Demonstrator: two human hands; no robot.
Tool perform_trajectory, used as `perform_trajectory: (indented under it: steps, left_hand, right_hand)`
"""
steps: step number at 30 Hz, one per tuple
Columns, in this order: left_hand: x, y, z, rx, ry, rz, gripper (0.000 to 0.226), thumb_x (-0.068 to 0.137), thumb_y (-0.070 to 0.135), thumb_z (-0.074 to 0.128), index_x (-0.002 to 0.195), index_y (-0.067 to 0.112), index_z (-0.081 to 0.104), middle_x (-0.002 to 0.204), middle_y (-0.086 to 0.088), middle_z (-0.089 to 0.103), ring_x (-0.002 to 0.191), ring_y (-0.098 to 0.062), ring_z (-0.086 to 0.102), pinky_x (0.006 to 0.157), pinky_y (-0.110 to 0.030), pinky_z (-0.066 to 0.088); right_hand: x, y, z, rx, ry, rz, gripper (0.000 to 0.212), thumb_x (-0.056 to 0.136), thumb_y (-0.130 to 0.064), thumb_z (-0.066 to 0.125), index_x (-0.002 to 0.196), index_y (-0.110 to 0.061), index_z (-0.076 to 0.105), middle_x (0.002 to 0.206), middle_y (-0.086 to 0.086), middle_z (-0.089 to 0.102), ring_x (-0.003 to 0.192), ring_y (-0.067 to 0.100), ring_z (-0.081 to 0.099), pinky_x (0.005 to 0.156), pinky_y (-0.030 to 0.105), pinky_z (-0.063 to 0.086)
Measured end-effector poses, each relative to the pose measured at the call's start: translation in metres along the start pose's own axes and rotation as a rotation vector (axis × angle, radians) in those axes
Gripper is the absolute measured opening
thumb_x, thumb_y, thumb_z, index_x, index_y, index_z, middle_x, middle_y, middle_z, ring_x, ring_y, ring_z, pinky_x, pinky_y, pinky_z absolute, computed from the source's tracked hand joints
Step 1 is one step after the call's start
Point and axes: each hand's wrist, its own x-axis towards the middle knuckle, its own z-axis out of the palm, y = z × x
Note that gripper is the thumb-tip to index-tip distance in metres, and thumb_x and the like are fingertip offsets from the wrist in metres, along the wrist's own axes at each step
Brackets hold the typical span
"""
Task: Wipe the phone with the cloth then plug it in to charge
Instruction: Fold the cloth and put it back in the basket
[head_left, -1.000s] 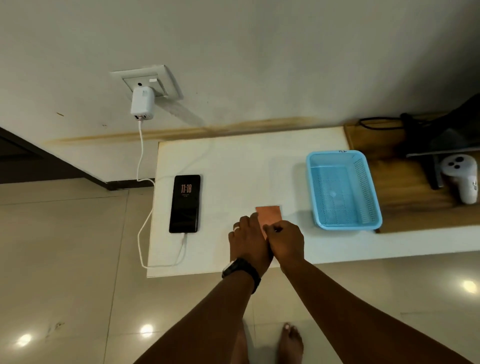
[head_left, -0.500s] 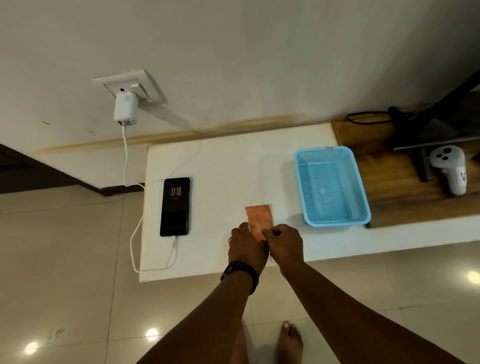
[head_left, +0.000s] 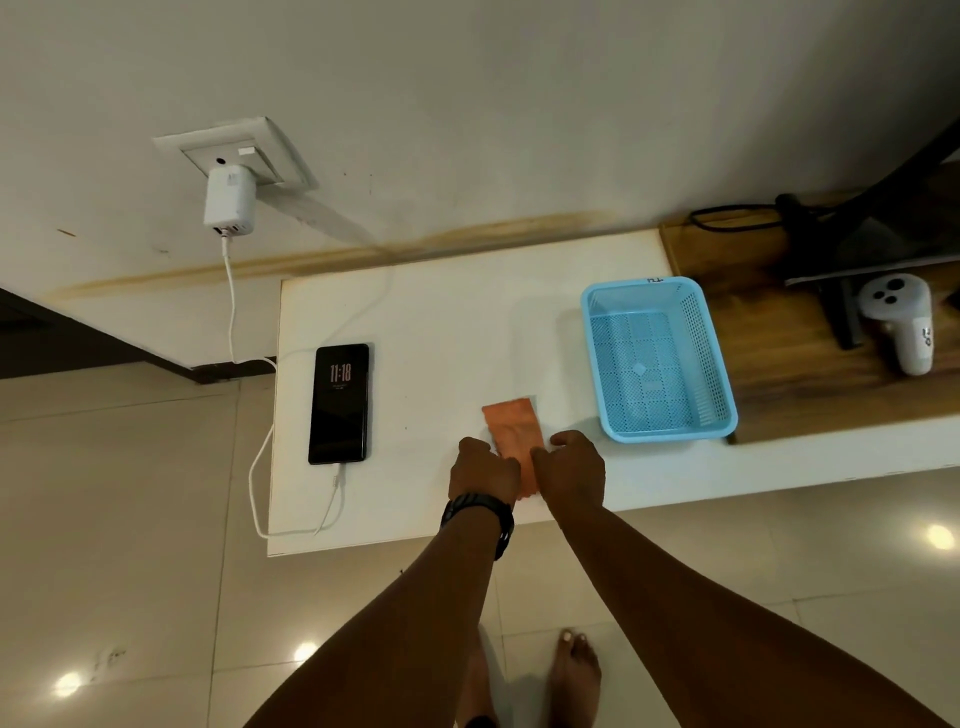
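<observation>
Gripping the near part of the small orange cloth (head_left: 511, 423), your left hand (head_left: 483, 470) and right hand (head_left: 571, 470) sit side by side at the front of the white table (head_left: 441, 312). Your left hand's fingers curl onto the cloth's left edge and your right hand's fingers curl onto its right edge, so both hold it. The fingertips themselves are hidden behind your knuckles. The cloth's far half lies flat on the table, and a strip of it shows between your two hands. You wear a black wristband (head_left: 478, 512) on your left wrist.

Your black smartphone (head_left: 338, 402) lies face up near the table's left edge, well apart from the cloth, its screen lit and reading 11:18. A white cable (head_left: 230, 301) is plugged into the phone's near end, loops off the table's left edge and rises to a white charging adapter (head_left: 230, 200) seated in a white wall socket (head_left: 270, 150).

To the right of the cloth, near but not touching it, stands a light blue perforated plastic basket (head_left: 707, 358). Beyond that, on a brown wooden surface (head_left: 769, 364), lies a white handheld controller (head_left: 901, 322) beside a black stand (head_left: 842, 317). Your bare feet (head_left: 576, 670) show on the pale tiled floor (head_left: 130, 519).
</observation>
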Motion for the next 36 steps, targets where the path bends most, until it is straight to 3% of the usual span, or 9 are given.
perform_trajectory:
  steps: [3, 6, 9, 13, 19, 24, 29, 32, 36]
  left_hand:
    - [0.002, -0.001, 0.000, -0.020, 0.003, -0.036, 0.035, 0.091, 0.026, 0.060, 0.123, 0.014, 0.051, 0.118, -0.007, 0.062, 0.083, -0.020, 0.050, 0.070, -0.028, 0.038]
    - [0.001, 0.002, -0.006, 0.018, 0.058, 0.040, 0.033, 0.092, 0.027, 0.057, 0.121, 0.014, 0.049, 0.118, -0.008, 0.063, 0.095, -0.027, 0.060, 0.078, -0.034, 0.048]
    - [0.015, 0.016, -0.014, 0.380, 0.184, 0.436, 0.035, 0.095, 0.029, 0.052, 0.129, 0.020, 0.050, 0.122, -0.009, 0.058, 0.114, -0.031, 0.054, 0.095, -0.042, 0.047]
    - [0.042, 0.049, -0.014, 0.796, 0.054, 0.752, 0.047, 0.099, 0.027, 0.048, 0.145, 0.031, 0.042, 0.131, -0.009, 0.047, 0.120, -0.032, 0.045, 0.101, -0.040, 0.039]
    - [0.055, 0.052, -0.010, 0.935, 0.003, 0.820, 0.023, 0.093, 0.021, 0.050, 0.109, 0.026, 0.065, 0.116, -0.007, 0.049, 0.109, -0.032, 0.046, 0.085, -0.036, 0.037]
    - [0.057, 0.060, -0.019, 0.652, -0.095, 0.714, 0.012, 0.087, 0.029, 0.062, 0.096, 0.022, 0.067, 0.113, -0.004, 0.063, 0.108, -0.027, 0.055, 0.092, -0.039, 0.047]
    - [0.055, 0.088, -0.033, 0.339, -0.299, 0.554, 0.016, 0.084, 0.024, 0.070, 0.073, 0.024, 0.058, 0.086, 0.003, 0.064, 0.084, -0.017, 0.060, 0.071, -0.026, 0.047]
    - [0.044, 0.110, -0.037, 0.197, -0.424, 0.499, 0.009, 0.087, 0.022, 0.071, 0.082, 0.021, 0.063, 0.086, -0.002, 0.068, 0.078, -0.017, 0.064, 0.071, -0.031, 0.056]
    - [0.025, 0.144, -0.030, 0.160, -0.451, 0.606, 0.006, 0.086, 0.024, 0.072, 0.088, 0.021, 0.067, 0.078, 0.000, 0.068, 0.067, -0.011, 0.063, 0.049, -0.021, 0.051]
  right_hand:
    - [0.002, -0.002, 0.002, -0.009, -0.029, 0.014, 0.038, 0.085, -0.021, 0.067, 0.119, -0.007, 0.057, 0.117, 0.009, 0.065, 0.106, 0.026, 0.063, 0.085, 0.027, 0.044]
    - [0.004, -0.002, 0.002, 0.002, -0.039, 0.024, 0.032, 0.083, -0.016, 0.067, 0.112, -0.008, 0.058, 0.110, 0.009, 0.067, 0.100, 0.025, 0.064, 0.080, 0.026, 0.043]
    - [0.007, 0.001, 0.002, -0.020, -0.049, 0.015, 0.023, 0.084, -0.013, 0.065, 0.106, -0.009, 0.061, 0.103, 0.005, 0.068, 0.096, 0.021, 0.065, 0.078, 0.023, 0.042]
    - [0.007, 0.005, 0.003, -0.086, -0.047, -0.044, 0.023, 0.090, -0.022, 0.062, 0.108, -0.008, 0.066, 0.107, 0.006, 0.070, 0.098, 0.021, 0.066, 0.090, 0.027, 0.047]
    - [0.005, 0.006, -0.001, -0.051, -0.035, -0.064, 0.023, 0.094, -0.023, 0.057, 0.109, -0.009, 0.068, 0.110, 0.005, 0.071, 0.101, 0.019, 0.065, 0.087, 0.020, 0.042]
    - [0.001, 0.004, -0.012, 0.048, -0.048, -0.075, 0.020, 0.094, -0.022, 0.056, 0.103, -0.007, 0.066, 0.103, 0.007, 0.071, 0.094, 0.018, 0.064, 0.080, 0.019, 0.041]
    - [-0.007, -0.007, -0.029, 0.197, -0.029, -0.117, 0.017, 0.093, -0.021, 0.058, 0.104, -0.009, 0.063, 0.101, 0.004, 0.068, 0.086, 0.015, 0.061, 0.072, 0.017, 0.046]
    - [-0.013, -0.010, -0.046, 0.346, -0.029, -0.122, 0.019, 0.092, -0.019, 0.062, 0.107, -0.007, 0.063, 0.100, 0.007, 0.070, 0.089, 0.022, 0.066, 0.080, 0.036, 0.057]
    - [-0.011, -0.009, -0.076, 0.605, 0.022, -0.087, 0.015, 0.093, -0.011, 0.058, 0.106, -0.010, 0.065, 0.097, 0.011, 0.068, 0.090, 0.028, 0.067, 0.067, 0.044, 0.061]
